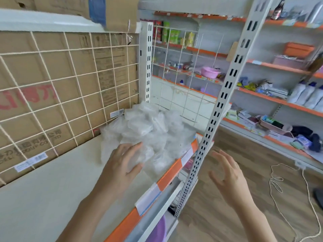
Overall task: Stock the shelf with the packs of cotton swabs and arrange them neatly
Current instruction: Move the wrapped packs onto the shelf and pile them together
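A loose heap of clear plastic packs of cotton swabs lies at the right end of a white shelf with an orange front strip. My left hand rests flat on the near edge of the heap, fingers straight. Off the shelf's front, to the right of the slotted upright post, my right hand hovers in the air with spread fingers and holds nothing.
A white wire grid with cardboard boxes behind it backs the shelf. A second wire panel closes its right end. Across the aisle stand orange-edged shelves with bottles and goods. A white cord lies on the wooden floor.
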A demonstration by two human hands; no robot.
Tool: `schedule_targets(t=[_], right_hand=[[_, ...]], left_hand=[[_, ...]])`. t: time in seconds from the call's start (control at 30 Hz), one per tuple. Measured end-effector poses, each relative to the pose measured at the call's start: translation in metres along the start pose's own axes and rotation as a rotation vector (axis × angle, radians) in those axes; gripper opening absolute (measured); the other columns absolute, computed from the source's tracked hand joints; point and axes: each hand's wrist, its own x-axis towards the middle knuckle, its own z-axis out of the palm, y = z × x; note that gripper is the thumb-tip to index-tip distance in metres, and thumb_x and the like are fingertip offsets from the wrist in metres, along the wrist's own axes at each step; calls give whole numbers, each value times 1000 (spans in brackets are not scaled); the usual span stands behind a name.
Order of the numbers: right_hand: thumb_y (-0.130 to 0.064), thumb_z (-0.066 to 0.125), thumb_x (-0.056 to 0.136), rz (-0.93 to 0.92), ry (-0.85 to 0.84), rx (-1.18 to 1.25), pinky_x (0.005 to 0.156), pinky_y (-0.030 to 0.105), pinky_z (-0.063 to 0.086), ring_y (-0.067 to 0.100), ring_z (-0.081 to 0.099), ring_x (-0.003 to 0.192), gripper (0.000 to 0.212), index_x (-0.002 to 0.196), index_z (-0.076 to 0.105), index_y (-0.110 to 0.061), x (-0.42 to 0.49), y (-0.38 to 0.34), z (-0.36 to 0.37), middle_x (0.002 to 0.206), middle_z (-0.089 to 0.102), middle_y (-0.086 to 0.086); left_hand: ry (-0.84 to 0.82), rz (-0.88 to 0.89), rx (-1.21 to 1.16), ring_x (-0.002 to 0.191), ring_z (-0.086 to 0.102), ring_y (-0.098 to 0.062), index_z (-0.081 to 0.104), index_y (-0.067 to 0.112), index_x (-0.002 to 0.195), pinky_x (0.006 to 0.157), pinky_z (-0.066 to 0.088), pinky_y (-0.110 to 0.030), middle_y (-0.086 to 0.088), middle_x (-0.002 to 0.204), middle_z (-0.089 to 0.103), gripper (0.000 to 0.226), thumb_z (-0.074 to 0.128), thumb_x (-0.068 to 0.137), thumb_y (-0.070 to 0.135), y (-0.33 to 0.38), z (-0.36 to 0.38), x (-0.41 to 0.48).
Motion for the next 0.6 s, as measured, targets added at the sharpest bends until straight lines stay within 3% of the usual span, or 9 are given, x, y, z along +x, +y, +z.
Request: schedule_targets(t=[0.1,0.2,0.27,0.37,0.47,0.6], right_hand=[[-11,75,76,-9,-11,10,99,39,37,29,49,123,55,127,55,-16,24,24,1,132,53,8],[-11,75,76,-11,-13,23,99,40,40,25,49,122,58,129,53,-16,41,44,1,131,53,4],[-11,75,76,-15,-13,22,98,39,40,25,49,122,59,130,53,-17,49,53,0,130,54,2],[-11,77,75,8,-7,26,96,34,37,23,48,122,60,130,53,-17,58,64,0,129,54,2],[-15,76,77,24,-7,37,97,36,38,21,46,124,58,130,52,-18,63,70,0,130,54,2],[-41,62,79,42,-16,46,98,39,40,15,41,125,57,131,51,-21,67,75,-1,132,52,2]], left_hand=[[-69,24,-45,116,42,-7,43,39,135,97,36,-24,12,123,45,64,34,76,63,13,32,41],[-143,76,-7,118,41,-9,40,30,140,93,29,-14,9,126,43,73,29,77,65,25,65,76],[-203,79,14,119,39,-10,34,28,143,91,27,-12,7,129,42,67,36,85,61,32,84,96],[-211,105,85,113,47,-21,40,20,141,95,36,-27,-3,124,48,62,35,89,54,35,107,122],[-191,137,221,102,55,-28,50,13,132,88,44,-39,-7,116,57,64,31,85,52,30,123,139],[-189,191,254,99,61,-29,61,10,119,82,49,-42,-6,112,66,52,41,85,44,27,134,151]])
